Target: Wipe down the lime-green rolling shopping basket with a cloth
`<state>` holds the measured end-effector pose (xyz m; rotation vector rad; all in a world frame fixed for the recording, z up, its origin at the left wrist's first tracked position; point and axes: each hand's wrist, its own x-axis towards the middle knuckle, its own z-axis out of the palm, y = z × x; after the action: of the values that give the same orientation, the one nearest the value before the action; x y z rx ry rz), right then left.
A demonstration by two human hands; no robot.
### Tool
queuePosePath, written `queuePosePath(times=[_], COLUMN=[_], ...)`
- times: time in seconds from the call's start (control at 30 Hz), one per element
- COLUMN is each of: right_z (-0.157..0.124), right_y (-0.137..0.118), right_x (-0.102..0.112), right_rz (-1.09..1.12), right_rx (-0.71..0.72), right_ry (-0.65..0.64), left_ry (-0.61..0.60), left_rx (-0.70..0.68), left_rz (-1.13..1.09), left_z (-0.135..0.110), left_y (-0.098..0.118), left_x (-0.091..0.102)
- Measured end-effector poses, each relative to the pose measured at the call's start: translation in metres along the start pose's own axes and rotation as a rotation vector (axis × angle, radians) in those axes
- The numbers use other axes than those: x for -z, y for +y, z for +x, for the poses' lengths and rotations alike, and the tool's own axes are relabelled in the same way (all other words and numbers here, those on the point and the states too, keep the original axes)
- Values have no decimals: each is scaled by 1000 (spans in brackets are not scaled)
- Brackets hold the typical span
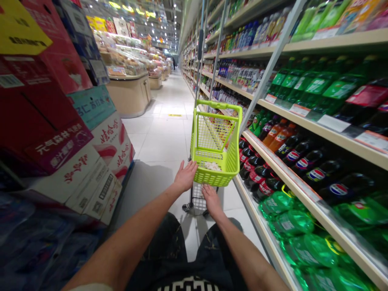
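A lime-green shopping cart with a lattice basket stands before me on dark wheels. My left hand lies with stretched fingers against the lower left corner of its basket. Just below the basket's near edge is my right hand, fingers extended upward; whether its fingertips touch the basket I cannot tell. Neither hand is wrapped round anything. Inside the basket, on its floor, lies a small pale item whose kind is unclear.
On the right, shelves hold soda bottles, with green bottles at the bottom. Stacked drink cartons rise close on my left. The tiled aisle runs ahead past a wooden display counter. A person stands far off.
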<state>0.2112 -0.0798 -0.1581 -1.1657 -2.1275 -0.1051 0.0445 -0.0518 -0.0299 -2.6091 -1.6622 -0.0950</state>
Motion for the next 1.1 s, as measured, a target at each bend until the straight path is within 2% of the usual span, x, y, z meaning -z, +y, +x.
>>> queuePosePath(times=[0.1, 0.17, 0.27, 0.4, 0.5, 0.57, 0.63, 0.73, 0.83, 0.9, 1.0, 1.1], right_z=[9, 19, 16, -13, -15, -4, 2, -9, -29, -31, -15, -2], right_y=[4, 5, 8, 15, 21, 26, 32, 39, 43, 45, 47, 49], right_x=[27, 38, 30, 18, 38, 56, 65, 58, 51, 58, 76, 74], right_rz=[-14, -29, -33, 0, -5, -23, -46, -65, -50, -48, -63, -74], right_rx=[-29, -59, -110, -127, -126, -134, -149, -190, -219, -228, -232, -269], right_ry=[99, 183, 201, 87, 146, 223, 262, 193, 109, 166, 320, 351], left_ry=[20, 49, 78, 65, 68, 80, 85, 79, 69, 59, 56, 65], left_rx=[21, 54, 80, 80, 93, 48, -4, -3, -19, -26, -1, 16], left_rz=[-3, -1, -6, -9, -19, -32, -46, -56, -43, -34, -37, -46], left_z=[1, 1, 1, 0, 1, 3, 4, 4, 4, 4, 4, 4], left_y=[2, 7, 14, 16, 21, 29, 39, 51, 51, 49, 49, 52], left_x=[-4, -6, -9, -10, -9, -8, -9, -12, -15, -16, -17, -17])
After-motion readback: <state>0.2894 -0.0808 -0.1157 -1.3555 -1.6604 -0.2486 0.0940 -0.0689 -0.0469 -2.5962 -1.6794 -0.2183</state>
